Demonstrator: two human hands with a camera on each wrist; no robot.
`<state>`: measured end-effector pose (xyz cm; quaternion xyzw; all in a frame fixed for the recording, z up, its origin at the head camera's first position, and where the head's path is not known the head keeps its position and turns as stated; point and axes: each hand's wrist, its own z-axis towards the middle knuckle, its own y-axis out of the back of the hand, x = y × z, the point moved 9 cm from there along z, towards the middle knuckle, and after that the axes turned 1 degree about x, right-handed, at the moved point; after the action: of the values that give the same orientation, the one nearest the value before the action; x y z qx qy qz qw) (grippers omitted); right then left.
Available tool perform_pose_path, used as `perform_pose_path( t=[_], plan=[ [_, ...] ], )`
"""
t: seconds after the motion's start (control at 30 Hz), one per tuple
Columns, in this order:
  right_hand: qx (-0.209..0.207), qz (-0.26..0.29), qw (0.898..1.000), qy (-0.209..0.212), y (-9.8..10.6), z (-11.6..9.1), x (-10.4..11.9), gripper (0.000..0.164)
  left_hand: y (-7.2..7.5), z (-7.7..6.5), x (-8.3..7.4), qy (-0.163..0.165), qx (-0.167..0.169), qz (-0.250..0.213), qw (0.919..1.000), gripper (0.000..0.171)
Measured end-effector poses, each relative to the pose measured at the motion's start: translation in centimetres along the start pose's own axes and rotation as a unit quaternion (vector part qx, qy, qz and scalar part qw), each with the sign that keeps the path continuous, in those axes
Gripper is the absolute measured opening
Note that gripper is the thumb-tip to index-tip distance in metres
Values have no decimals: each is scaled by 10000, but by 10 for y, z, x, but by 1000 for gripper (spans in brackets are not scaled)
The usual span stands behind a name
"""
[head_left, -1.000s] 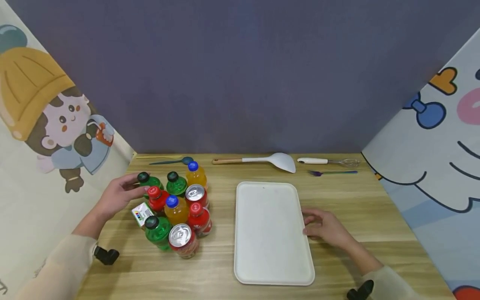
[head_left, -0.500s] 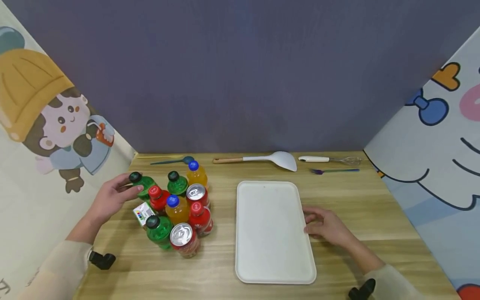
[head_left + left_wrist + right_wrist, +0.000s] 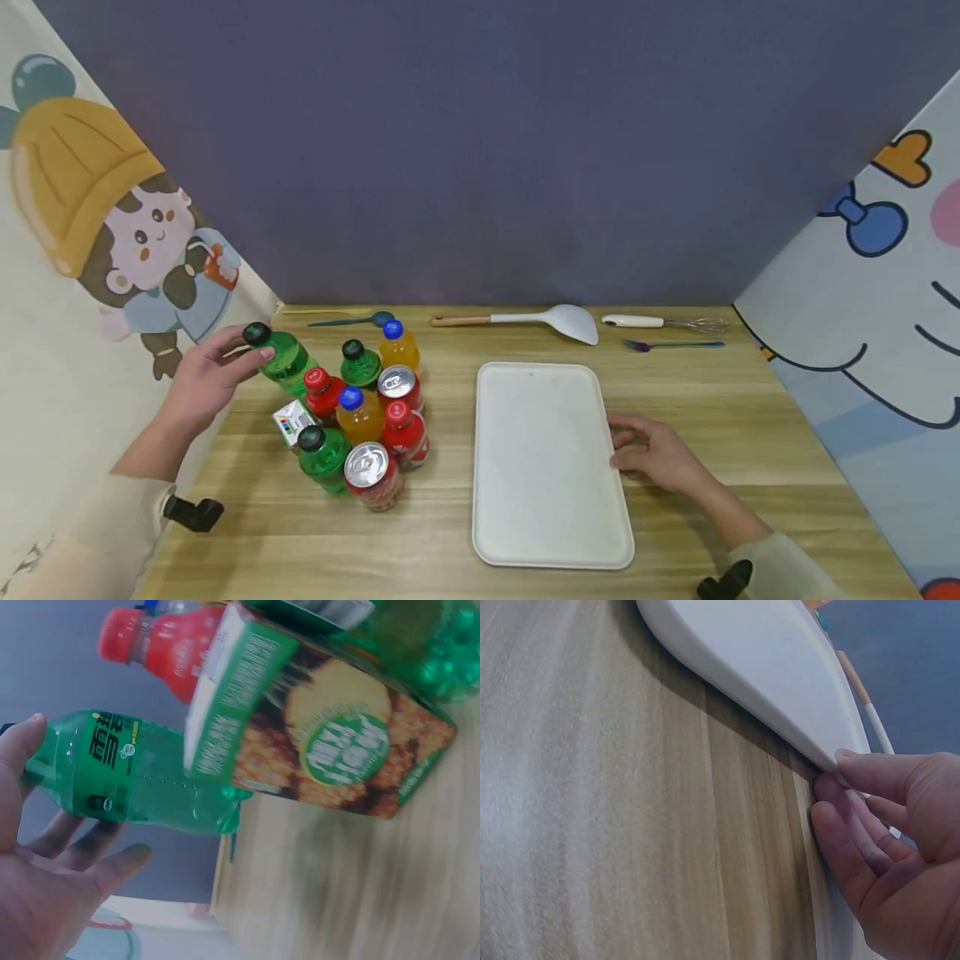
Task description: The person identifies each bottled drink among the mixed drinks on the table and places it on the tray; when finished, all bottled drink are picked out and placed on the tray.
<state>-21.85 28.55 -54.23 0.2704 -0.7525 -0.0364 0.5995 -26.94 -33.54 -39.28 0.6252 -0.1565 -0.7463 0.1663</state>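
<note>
At the left of the head view, my left hand [image 3: 204,379] holds a green soda bottle [image 3: 288,360] near its black cap, and the bottle leans toward the hand. In the left wrist view the thumb crosses the neck of the bottle [image 3: 142,772], with the fingers behind it. A pineapple-printed drink carton [image 3: 322,727] stands close by. At the right edge of a white tray [image 3: 551,467], my right hand [image 3: 660,454] pinches the rim. The right wrist view has the thumb on the tray's edge [image 3: 757,682] and a fingertip just below.
Red, green and orange bottles, such as an orange one [image 3: 360,417], crowd together with two cans, one at the front [image 3: 369,475]. Along the back lie a dark spoon [image 3: 352,320], a white spatula [image 3: 547,319], a whisk [image 3: 663,322] and a small fork [image 3: 675,345].
My left hand has drawn the green bottle left, away from the other bottles, and it now leans more. The right hand stays at the tray's edge.
</note>
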Motion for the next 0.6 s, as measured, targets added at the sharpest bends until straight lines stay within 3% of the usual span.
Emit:
perform_pose_path(
  t=[0.3, 0.6],
  plan=[
    [31, 51, 10000, 16, 1, 0, -1, 71, 14, 0, -31, -109, -410, 153, 9990, 38],
    [32, 102, 9999, 23, 1, 0, 0, 71, 22, 6, -79, -514, -336, 70, 9981, 28]
  ],
)
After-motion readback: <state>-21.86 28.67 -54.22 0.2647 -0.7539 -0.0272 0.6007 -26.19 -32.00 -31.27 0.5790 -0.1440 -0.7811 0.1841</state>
